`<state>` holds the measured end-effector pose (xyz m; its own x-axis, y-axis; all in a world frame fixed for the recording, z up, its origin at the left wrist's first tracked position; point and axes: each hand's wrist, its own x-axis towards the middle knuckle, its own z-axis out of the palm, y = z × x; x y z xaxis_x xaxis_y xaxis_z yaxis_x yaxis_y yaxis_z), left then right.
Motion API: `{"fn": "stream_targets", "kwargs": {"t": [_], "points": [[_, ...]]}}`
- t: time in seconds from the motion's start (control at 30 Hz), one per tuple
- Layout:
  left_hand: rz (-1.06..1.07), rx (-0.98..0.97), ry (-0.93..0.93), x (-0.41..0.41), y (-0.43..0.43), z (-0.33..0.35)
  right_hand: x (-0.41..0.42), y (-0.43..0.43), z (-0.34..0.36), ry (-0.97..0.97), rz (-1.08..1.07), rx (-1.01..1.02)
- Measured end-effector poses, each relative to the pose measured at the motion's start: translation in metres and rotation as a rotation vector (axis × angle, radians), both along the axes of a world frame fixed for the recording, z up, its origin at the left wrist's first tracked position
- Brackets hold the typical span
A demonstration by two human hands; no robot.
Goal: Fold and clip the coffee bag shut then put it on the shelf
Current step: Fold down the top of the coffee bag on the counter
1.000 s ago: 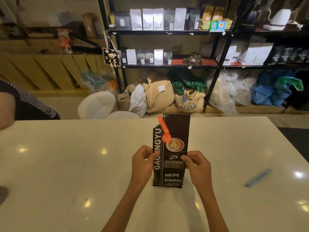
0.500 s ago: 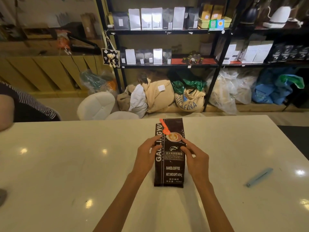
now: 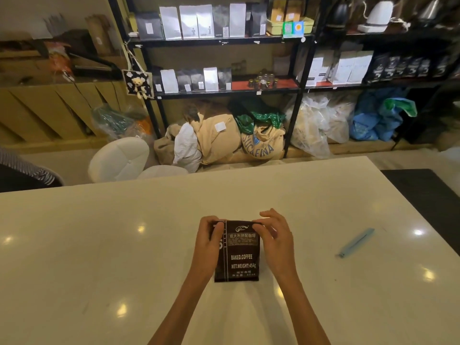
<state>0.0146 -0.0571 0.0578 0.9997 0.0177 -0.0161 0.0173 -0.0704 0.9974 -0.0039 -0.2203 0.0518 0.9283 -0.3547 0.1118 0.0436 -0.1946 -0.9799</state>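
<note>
A dark brown coffee bag (image 3: 239, 260) stands on the white table (image 3: 99, 257) right in front of me, its top folded down so only the lower label shows. My left hand (image 3: 207, 245) grips the bag's upper left corner at the fold. My right hand (image 3: 275, 241) pinches the upper right corner, thumb on the front. A light blue bag clip (image 3: 356, 242) lies on the table to the right, well apart from both hands. Black shelves (image 3: 224, 92) with rows of bags stand behind the table.
A white chair (image 3: 119, 158) sits past the table's far edge on the left. Sacks and plastic bags (image 3: 261, 140) are piled under the shelves. Another person's striped sleeve (image 3: 27, 170) shows at the far left edge.
Both hands slid up from the bag's sides to its top and folded it down. The bag now stands much shorter, and the orange tag and cup picture are hidden in the fold.
</note>
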Motion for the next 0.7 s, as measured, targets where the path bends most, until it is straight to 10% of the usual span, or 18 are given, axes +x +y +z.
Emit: {"fn": "stream_targets", "kwargs": {"t": [0.2, 0.7], "points": [[0.226, 0.012, 0.001, -0.006, -0.022, -0.002, -0.006, 0.014, 0.004, 0.075, 0.02, 0.281], [0.216, 0.173, 0.036, -0.016, -0.027, -0.024, -0.002, 0.036, -0.02, 0.111, -0.121, 0.146]]}}
